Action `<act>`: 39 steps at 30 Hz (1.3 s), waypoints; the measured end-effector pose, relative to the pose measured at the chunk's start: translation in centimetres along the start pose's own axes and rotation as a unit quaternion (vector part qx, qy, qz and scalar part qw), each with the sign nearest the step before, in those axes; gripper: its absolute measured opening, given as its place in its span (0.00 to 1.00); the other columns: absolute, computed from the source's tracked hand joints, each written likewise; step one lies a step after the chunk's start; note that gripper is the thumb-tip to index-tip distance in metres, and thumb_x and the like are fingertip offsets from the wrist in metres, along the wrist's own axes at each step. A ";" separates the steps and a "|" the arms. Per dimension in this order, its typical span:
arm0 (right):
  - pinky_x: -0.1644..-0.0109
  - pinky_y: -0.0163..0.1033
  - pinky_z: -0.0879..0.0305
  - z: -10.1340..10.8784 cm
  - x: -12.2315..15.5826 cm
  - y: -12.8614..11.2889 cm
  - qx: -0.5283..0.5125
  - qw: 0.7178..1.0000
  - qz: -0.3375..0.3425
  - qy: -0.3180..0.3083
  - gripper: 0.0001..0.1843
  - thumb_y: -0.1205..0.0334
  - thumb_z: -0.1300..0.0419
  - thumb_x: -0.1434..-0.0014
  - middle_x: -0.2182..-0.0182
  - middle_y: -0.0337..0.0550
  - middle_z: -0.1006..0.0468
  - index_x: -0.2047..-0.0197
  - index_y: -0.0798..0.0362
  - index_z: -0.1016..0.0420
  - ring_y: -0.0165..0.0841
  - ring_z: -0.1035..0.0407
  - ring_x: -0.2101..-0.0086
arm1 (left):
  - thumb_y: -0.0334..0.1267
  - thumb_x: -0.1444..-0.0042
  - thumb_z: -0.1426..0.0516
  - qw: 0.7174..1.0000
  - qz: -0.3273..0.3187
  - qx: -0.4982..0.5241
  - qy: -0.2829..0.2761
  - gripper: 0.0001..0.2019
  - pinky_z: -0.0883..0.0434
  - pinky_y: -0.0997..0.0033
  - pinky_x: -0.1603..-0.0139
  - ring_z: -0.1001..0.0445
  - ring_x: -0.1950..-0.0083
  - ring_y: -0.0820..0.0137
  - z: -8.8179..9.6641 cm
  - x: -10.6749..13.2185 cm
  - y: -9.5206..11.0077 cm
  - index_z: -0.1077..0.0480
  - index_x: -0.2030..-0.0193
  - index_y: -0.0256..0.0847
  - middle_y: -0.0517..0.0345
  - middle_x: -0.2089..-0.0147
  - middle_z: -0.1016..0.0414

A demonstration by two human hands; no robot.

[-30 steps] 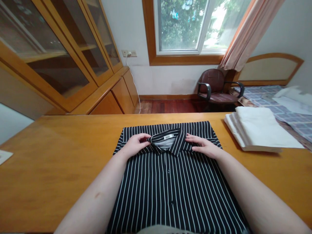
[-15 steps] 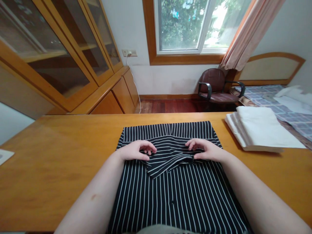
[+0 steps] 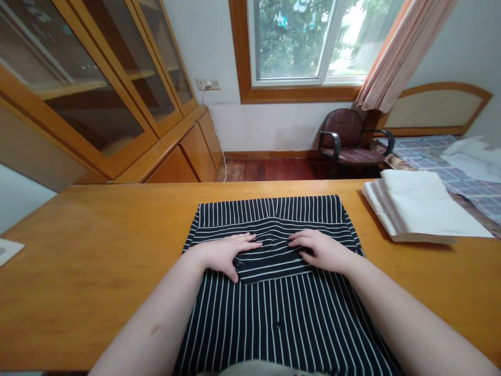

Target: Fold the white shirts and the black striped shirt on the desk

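A black shirt with white stripes (image 3: 258,324) lies spread on the wooden table, its lower part running out of view toward me. Its collar (image 3: 274,269) is laid down as a flat band with stripes running crosswise. My left hand (image 3: 227,253) rests on the left end of the collar, fingers stretched and thumb apart. On the right side of the collar lies my right hand (image 3: 319,248), its fingers slightly bent and apart, touching the cloth. Neither hand grips anything. A dark button (image 3: 277,324) shows on the shirt front.
A stack of folded white cloth or paper (image 3: 418,206) sits on the table (image 3: 97,271) at the right. At the left edge lies a white flat item (image 3: 10,250). Beyond the table stand a brown armchair (image 3: 344,136), a glass-door cabinet (image 3: 117,104) and a bed (image 3: 469,172).
The collar, raised and curled before, now lies flat. My left hand has flattened and spread its fingers; my right hand has moved slightly left and settled on the cloth.
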State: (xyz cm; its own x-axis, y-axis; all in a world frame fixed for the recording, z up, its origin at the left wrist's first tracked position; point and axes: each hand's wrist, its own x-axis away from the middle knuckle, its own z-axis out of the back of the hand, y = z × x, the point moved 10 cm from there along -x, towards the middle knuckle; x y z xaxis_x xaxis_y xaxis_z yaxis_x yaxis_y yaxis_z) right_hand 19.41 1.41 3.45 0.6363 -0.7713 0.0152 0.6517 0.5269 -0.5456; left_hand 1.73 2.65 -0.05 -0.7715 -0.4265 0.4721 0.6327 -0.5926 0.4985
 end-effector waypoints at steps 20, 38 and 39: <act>0.38 0.51 0.46 -0.8 0.2 2.1 -0.146 0.989 -0.020 0.015 0.56 0.56 0.28 0.60 0.38 0.49 0.40 0.32 0.46 0.53 0.42 0.40 0.43 | 0.56 0.43 0.53 0.901 0.167 0.180 0.359 0.22 0.33 0.66 0.61 0.29 0.65 0.64 6.2 1.9 -6.4 0.30 0.71 0.41 0.59 0.70 0.26; 0.48 0.49 0.34 5.2 3.2 1.9 -0.018 0.935 -0.014 0.353 0.14 0.67 0.48 0.44 0.57 0.43 0.23 0.60 0.44 0.24 0.38 0.30 0.55 | 0.32 0.50 0.45 0.900 0.015 0.076 0.428 0.04 0.34 0.61 0.50 0.30 0.56 0.65 8.4 3.3 0.0 0.29 0.68 0.43 0.57 0.63 0.26; 0.49 0.49 0.34 5.2 3.0 1.7 -0.019 0.940 -0.004 0.341 0.14 0.66 0.48 0.44 0.57 0.43 0.23 0.61 0.44 0.23 0.39 0.30 0.56 | 0.31 0.51 0.45 0.902 0.003 0.068 0.426 0.05 0.35 0.60 0.48 0.30 0.56 0.65 8.5 3.6 0.4 0.28 0.69 0.43 0.57 0.63 0.26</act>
State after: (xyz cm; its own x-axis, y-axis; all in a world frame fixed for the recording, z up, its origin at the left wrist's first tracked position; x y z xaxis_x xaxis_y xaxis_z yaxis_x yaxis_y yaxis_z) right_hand 24.60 1.80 6.96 0.2104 -0.8315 -0.5141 0.6322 0.5168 -0.5772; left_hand -0.21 6.71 8.06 -0.5035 -0.8339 -0.2260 0.5951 -0.5244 0.6090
